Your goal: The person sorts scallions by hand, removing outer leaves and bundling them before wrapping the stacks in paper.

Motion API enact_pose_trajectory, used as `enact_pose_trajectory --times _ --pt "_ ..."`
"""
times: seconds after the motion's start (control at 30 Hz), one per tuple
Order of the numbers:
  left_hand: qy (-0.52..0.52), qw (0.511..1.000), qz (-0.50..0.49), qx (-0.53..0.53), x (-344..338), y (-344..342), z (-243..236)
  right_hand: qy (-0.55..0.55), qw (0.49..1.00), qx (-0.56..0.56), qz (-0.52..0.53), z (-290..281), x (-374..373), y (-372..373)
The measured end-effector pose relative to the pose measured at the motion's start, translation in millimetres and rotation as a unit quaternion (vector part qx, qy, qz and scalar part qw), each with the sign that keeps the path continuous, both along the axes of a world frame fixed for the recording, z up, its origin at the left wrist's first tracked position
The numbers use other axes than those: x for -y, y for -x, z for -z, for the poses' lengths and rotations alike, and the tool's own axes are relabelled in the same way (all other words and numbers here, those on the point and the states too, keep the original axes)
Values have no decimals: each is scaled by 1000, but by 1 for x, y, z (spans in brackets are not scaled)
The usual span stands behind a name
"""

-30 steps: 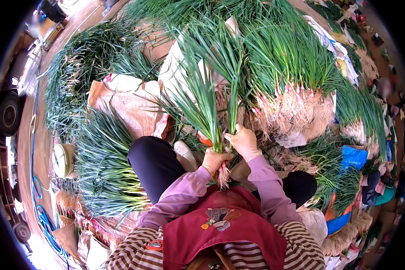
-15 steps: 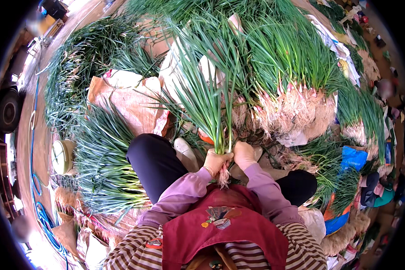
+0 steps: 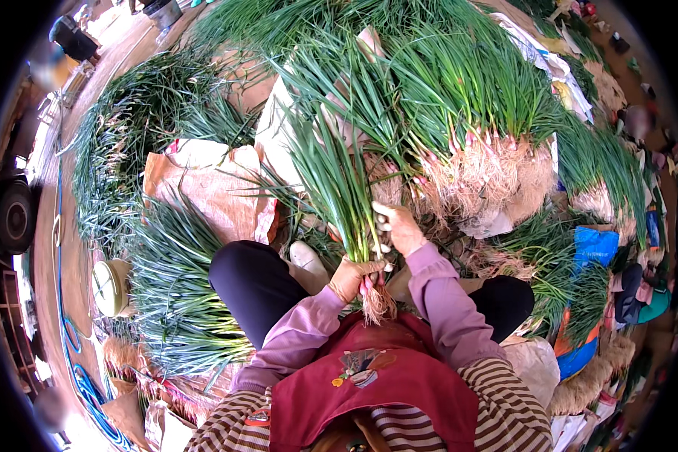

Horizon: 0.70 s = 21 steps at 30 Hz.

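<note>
I see the left hand (image 3: 355,276) clenched around a bunch of green onions (image 3: 337,192), roots (image 3: 377,306) below; the right hand (image 3: 401,227) curls beside the stalks (image 3: 359,230); its grip I cannot tell.

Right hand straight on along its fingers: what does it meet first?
Likely the green onion bunch gripped in the left hand; the right hand may be touching it, though depth is unclear.
</note>
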<state>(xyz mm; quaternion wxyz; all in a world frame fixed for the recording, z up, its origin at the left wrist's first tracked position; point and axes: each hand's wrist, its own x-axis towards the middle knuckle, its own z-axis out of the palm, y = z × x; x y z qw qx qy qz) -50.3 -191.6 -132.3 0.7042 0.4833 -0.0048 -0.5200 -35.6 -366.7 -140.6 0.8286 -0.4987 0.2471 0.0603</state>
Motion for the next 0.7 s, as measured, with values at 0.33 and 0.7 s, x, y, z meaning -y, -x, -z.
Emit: enact_pose_trajectory --times 0.33,0.7 --pt "-24 989 -114 93 7 -6 -8 633 569 -127 -510 97 39 103" --pt "106 983 -147 -41 11 -14 0 830 527 -146 -112 -3 144 -71"
